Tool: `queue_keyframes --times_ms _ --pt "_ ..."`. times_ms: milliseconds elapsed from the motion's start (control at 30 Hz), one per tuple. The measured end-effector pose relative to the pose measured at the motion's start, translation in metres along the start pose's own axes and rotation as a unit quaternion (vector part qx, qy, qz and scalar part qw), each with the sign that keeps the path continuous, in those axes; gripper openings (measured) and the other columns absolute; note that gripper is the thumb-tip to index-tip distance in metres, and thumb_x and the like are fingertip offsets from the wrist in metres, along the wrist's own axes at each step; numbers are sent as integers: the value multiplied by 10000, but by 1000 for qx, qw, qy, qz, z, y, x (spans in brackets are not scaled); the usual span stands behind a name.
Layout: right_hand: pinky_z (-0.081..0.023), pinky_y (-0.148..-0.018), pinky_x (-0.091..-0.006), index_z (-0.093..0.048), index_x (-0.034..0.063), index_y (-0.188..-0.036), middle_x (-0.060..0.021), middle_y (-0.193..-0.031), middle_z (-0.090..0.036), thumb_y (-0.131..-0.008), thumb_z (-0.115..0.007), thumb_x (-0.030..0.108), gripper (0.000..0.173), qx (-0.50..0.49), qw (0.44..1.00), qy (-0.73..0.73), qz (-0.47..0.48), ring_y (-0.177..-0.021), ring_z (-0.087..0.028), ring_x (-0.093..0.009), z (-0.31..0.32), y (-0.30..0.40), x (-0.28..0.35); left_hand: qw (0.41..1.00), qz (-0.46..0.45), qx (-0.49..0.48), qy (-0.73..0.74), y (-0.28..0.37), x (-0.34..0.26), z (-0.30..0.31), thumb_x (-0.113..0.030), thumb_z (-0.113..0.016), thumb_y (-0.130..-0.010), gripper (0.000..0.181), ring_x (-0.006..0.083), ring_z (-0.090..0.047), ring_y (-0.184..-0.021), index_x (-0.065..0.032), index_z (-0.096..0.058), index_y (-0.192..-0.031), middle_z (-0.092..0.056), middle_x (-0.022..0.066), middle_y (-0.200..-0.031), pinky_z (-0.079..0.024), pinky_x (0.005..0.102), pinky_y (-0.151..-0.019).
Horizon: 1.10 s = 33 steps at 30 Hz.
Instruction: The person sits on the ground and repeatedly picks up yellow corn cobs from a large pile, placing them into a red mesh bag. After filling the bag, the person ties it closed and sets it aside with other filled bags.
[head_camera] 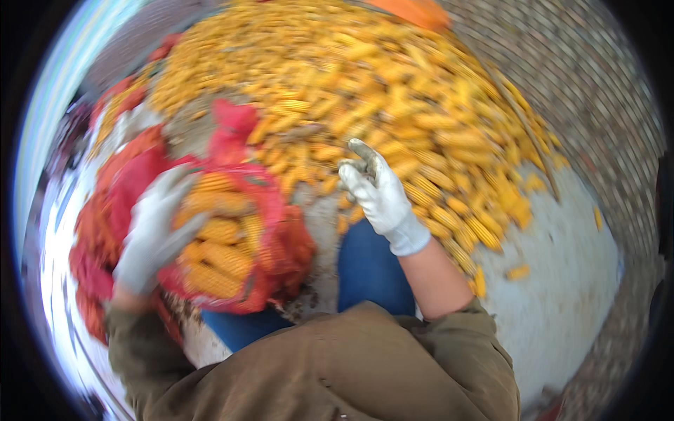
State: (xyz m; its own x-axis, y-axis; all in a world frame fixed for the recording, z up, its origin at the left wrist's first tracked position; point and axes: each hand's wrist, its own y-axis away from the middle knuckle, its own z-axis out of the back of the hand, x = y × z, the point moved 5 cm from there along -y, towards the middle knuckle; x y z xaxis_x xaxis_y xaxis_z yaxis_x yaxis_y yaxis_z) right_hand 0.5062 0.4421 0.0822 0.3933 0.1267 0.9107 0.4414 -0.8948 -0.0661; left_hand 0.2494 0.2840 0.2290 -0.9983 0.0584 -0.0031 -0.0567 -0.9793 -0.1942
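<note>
My left hand (155, 226), in a white glove, is at the left side of a red mesh sack (274, 210). Its thumb and fingers are spread over the corn cobs (221, 231) that fill the sack's mouth; one cob lies between them without a visible grip. The glove is blurred. My right hand (376, 189), also gloved and soiled at the fingertips, hovers above the near edge of a large heap of husked yellow corn cobs (389, 100). Its fingers are half bent and apart, with nothing seen between them. The sack stands between my left hand and my knees.
More filled red mesh sacks (113, 210) crowd the left. A long stick (518, 113) lies along the heap's right edge, and an orange object (416, 11) is at the top. Loose cobs (517, 272) lie on the pale ground (547, 305), beside brick paving (563, 68).
</note>
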Motion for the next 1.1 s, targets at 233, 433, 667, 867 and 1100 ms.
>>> queue_keyframes --times_ms 233,433,667,867,1100 --pt "-482 -1006 -435 -603 -75 -1227 -316 -1238 -635 -813 -725 460 688 -406 695 494 -328 -1160 -623 -403 342 151 -163 976 -2 -139 168 12 -132 5 58 -570 -816 519 348 -480 -1381 40 -597 -1333 -537 235 -1433 -335 429 -1168" --pt "-497 -1006 -460 -596 -10 -1306 -233 -1266 -646 -804 -714 519 738 -260 670 623 -309 -1161 -626 -398 466 185 -247 949 -100 2 300 -88 -235 -102 -88 -631 -770 336 360 -605 -1065 11 -679 -1088 -636 202 -1091 -457 448 -913" --pt "-518 -910 -455 -613 -26 -1162 -237 -1116 -677 -771 -749 437 621 -173 557 720 -376 -1038 -652 -399 472 138 -239 908 -375 153 110 -220 -410 -223 -267 -618 -815 228 305 -681 -836 -109 -782 -835 -720 84 -861 -495 467 -684" --pt "-535 -828 -450 -627 -39 -1039 -241 -988 -704 -742 -780 367 526 -155 607 667 -403 -933 -674 -399 505 175 -250 952 -255 123 112 -236 -327 -186 -206 -667 -765 170 313 -712 -730 -129 -779 -865 -730 113 -796 -520 508 -555" --pt "-551 -717 -415 -632 -45 -1030 -220 -872 -698 -772 -754 181 364 -351 890 160 -245 -773 -686 -290 393 223 -193 845 106 338 401 -193 -370 -285 -426 -691 -866 898 361 -575 -1267 72 -309 -1509 -554 305 -1370 -458 388 -1082"
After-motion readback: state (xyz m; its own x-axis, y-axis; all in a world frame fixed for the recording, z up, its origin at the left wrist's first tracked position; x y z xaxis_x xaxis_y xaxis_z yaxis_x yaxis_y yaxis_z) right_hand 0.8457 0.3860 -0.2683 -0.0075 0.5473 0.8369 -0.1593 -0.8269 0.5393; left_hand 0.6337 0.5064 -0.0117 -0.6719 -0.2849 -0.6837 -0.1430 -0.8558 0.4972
